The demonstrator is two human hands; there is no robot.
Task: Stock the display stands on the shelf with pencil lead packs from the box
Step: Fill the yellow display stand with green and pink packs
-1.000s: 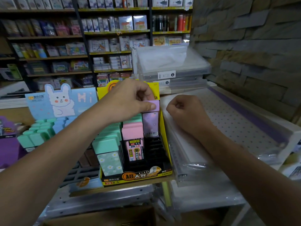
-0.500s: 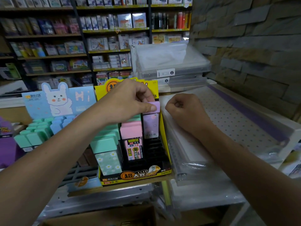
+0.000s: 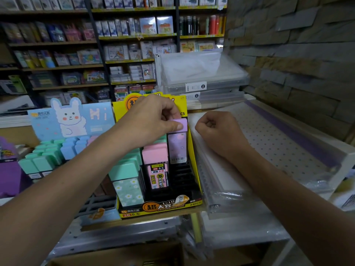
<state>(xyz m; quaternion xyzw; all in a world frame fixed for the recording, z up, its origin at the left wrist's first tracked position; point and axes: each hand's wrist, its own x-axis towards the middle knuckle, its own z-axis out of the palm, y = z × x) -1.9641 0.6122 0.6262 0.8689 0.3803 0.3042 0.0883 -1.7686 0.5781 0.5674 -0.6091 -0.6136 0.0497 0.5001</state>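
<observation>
The display stand [image 3: 119, 112] is yellow, with a purple pack [image 3: 177, 146], pink pack [image 3: 155, 153] and mint daisy-patterned pack [image 3: 128, 191].

Dim, even indoor light, soft shadows, wide-angle bending at edges, slightly soft focus throughout.

To your right rises a rough wall of stacked grey-brown stone [image 3: 288, 45]. Ahead of you, wooden shelving [image 3: 57, 43] with yellow edge strips [image 3: 138, 37] and a black upright [image 3: 96, 45] spans the back, crowded with stationery packets [image 3: 148, 25] in dim light.
</observation>
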